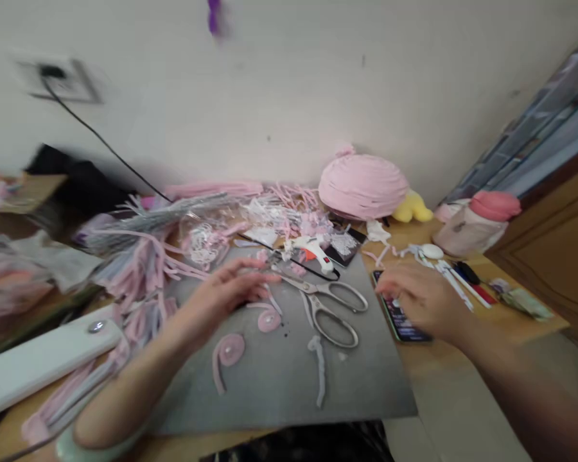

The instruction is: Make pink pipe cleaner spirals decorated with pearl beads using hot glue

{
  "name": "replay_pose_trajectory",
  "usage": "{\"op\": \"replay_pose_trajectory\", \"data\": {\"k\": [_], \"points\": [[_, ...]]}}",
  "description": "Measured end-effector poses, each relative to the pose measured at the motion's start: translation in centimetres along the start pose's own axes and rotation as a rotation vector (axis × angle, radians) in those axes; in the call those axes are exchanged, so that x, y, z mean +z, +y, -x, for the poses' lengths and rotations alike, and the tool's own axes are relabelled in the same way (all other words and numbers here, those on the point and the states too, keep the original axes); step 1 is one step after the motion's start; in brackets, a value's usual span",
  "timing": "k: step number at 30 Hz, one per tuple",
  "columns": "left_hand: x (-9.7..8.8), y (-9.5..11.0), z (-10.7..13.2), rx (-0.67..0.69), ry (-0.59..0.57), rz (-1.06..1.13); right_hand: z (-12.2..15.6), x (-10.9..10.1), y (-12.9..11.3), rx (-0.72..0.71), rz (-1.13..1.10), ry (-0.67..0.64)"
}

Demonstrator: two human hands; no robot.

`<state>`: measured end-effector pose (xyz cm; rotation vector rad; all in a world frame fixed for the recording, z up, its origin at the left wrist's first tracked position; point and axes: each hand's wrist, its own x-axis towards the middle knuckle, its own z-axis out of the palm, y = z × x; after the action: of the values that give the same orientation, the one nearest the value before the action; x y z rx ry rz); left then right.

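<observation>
Left fingers (248, 285) over mat (289, 391), right fingers (390, 285) over phone (408, 328) beside it

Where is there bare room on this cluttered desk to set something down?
The grey mat is bare along its near edge, below the scissors, either side of the white pipe cleaner. A narrow strip of tabletop right of the mat is bare too. The back and left are crowded with pink pipe cleaners.
</observation>
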<state>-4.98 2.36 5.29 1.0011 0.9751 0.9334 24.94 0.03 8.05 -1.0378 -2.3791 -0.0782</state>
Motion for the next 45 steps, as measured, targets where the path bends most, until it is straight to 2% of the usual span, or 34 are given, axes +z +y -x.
{"op": "replay_pose_trajectory", "data": {"k": [1, 3, 6, 9, 15, 24, 37, 45], "points": [[-0.8, -0.5, -0.6, 0.039, 0.097, -0.056, 2.3, 0.3, 1.1, 0.160, 0.058, 0.085], [-2.0, -1.5, -1.8, 0.151, 0.284, -0.160, 7.2, 1.4, 2.7, 0.309, 0.176, 0.234], [-2.8, -2.3, -2.5, 0.262, 0.353, -0.223, 13.0, 3.1, 3.5, 0.374, 0.257, 0.398], [-2.5, -2.2, -2.4, 0.314, 0.404, -0.259, 15.7, 4.3, 3.3, 0.451, 0.321, 0.393], [-2.4, -2.2, -2.3, 0.281, 0.458, -0.327, 16.3, 5.3, 3.2, 0.527, 0.336, 0.353], [-2.6, -2.3, -2.3, 0.284, 0.448, -0.352, 16.4, 5.4, 3.5, 0.447, 0.359, 0.350], [-2.6, -2.2, -2.0, 0.292, 0.440, -0.332, 16.3, 5.4, 3.5, 0.487, 0.339, 0.280], [-2.5, -2.2, -2.1, 0.297, 0.441, -0.326, 16.4, 5.5, 3.5, 0.460, 0.322, 0.297]]}}
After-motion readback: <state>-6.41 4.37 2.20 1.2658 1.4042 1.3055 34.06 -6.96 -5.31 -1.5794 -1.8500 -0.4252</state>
